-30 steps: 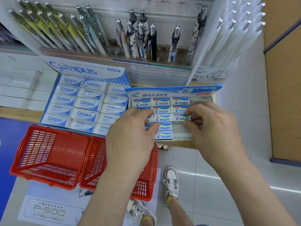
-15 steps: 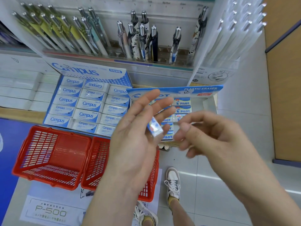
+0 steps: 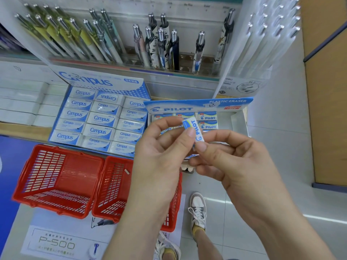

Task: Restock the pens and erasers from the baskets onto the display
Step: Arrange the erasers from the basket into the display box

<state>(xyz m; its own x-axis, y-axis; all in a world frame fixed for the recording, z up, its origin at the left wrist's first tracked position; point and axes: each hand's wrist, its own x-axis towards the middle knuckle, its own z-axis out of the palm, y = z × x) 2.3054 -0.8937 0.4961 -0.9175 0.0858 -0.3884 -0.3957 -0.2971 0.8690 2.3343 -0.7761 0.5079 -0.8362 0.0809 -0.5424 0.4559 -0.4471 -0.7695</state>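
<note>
A small blue-and-white Pilot eraser point(image 3: 195, 130) is held upright between both hands, above the Pilot eraser display box point(image 3: 199, 106). My left hand point(image 3: 159, 158) pinches its upper part with thumb and fingers. The fingertips of my right hand point(image 3: 234, 166) pinch its lower end. Behind the hands the box holds rows of Pilot erasers point(image 3: 207, 117), partly hidden. Two red baskets stand below: the left basket point(image 3: 56, 181) looks empty, and my left forearm partly covers the right basket point(image 3: 114, 186).
A Campus eraser box point(image 3: 99, 119) full of erasers sits left of the Pilot box. Pens point(image 3: 159, 44) stand in a clear rack above, with white pens point(image 3: 272, 34) at the right. Shoes point(image 3: 197, 209) and floor tiles show below; a wooden panel point(image 3: 326, 91) is at the right.
Both hands left the Pilot box, where they were pressing on erasers. My left hand lifted one eraser out, and my right hand has now come in to pinch its lower end.
</note>
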